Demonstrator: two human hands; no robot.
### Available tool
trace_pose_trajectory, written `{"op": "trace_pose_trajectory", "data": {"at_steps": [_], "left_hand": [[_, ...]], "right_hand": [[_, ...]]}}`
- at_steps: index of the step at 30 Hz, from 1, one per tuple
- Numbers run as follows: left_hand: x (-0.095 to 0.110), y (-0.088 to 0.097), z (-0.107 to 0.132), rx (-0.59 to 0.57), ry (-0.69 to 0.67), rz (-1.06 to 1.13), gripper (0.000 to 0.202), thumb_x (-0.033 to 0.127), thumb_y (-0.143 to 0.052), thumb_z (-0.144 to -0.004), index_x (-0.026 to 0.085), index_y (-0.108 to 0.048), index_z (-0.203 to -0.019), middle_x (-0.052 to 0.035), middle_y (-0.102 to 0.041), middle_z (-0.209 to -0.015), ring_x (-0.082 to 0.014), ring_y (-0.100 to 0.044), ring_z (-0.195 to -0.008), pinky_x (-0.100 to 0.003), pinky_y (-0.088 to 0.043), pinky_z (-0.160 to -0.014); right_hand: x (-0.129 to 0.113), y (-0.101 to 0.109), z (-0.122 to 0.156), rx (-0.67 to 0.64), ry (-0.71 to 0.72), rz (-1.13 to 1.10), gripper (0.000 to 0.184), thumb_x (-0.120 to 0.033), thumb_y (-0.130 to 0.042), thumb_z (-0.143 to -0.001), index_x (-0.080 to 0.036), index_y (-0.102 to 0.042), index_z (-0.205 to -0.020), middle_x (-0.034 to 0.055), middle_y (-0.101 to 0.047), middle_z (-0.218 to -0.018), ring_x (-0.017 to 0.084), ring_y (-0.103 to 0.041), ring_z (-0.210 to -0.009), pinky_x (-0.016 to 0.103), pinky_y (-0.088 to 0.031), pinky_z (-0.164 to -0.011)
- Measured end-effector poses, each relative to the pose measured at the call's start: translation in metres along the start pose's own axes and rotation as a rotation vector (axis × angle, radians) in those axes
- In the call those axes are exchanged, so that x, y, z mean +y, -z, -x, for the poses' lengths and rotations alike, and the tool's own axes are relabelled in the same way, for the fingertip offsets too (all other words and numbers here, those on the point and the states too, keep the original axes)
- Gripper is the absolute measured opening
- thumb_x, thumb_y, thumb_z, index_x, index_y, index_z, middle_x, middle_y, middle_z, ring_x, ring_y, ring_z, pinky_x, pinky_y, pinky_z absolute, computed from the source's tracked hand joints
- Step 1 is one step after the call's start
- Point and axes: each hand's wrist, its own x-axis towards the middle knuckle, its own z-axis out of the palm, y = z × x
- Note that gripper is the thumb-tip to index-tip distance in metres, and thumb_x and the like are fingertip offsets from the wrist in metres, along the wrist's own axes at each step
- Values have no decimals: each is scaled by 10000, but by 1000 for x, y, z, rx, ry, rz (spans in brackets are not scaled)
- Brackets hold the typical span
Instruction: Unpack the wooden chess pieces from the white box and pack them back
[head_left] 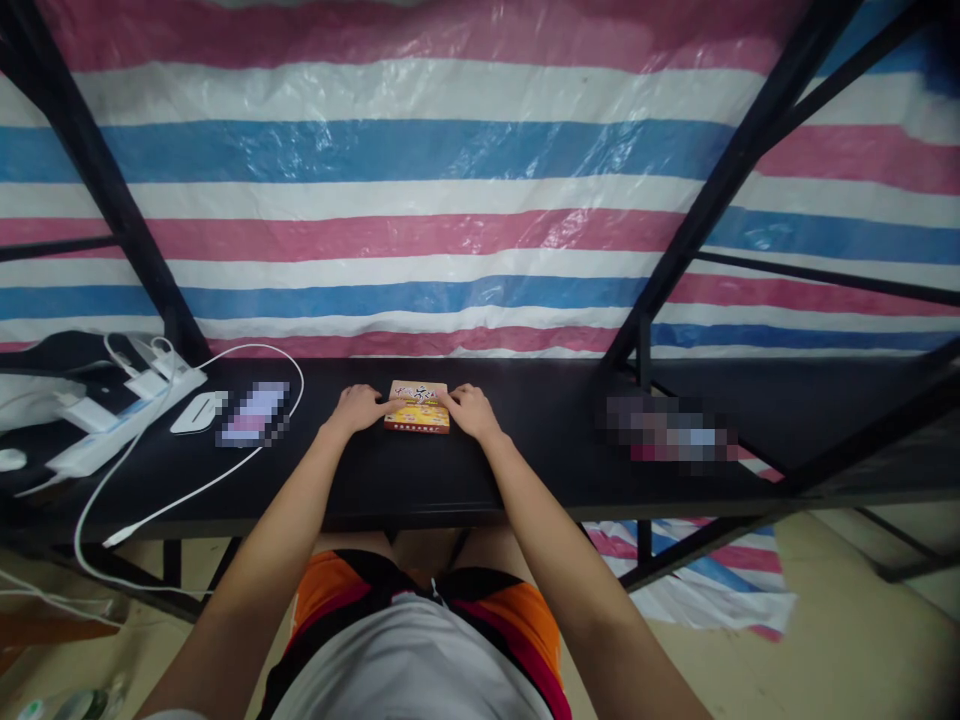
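A small cardboard box (418,414), yellow and orange with dark printed characters on its pale upper part, lies on the black tabletop (420,480) in front of me. At its left side rests my left hand (361,408), its thumb reaching onto the box's edge and its fingers spread on the table. On the other side, my right hand (471,408) lies with its thumb at the box's upper right edge and fingers stretched out. Neither hand is wrapped round the box, which sits flat between them.
A white power strip (112,430) with plugs and a white cable (176,490) lie at the left. Beside them are a white flat device (199,412) and a blurred-out phone-like object (255,414). Blurred items (667,430) lie at the right, near black metal frame bars (697,220).
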Motion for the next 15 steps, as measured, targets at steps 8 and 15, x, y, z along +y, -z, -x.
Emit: {"op": "trace_pose_trajectory", "data": {"at_steps": [8, 15], "left_hand": [[13, -10, 2, -75, 78, 460, 480, 475, -782, -615, 147, -676, -948, -132, -700, -1025, -291, -649, -960, -338, -489, -828], [15, -30, -5, 27, 216, 1160, 849, 241, -886, -483, 122, -488, -1223, -155, -671, -1121, -263, -664, -963, -413, -536, -848]], "right_hand": [[0, -5, -3, -11, 90, -125, 567, -652, -555, -772, -134, -704, -947, 149, -590, -1103, 268, -549, -1059, 363, -401, -973], [1, -12, -5, 4, 84, -569, 710, -478, -705, -714, -215, -480, -1333, 82, -658, -1078, 226, -632, -986, 390, -466, -937]]}}
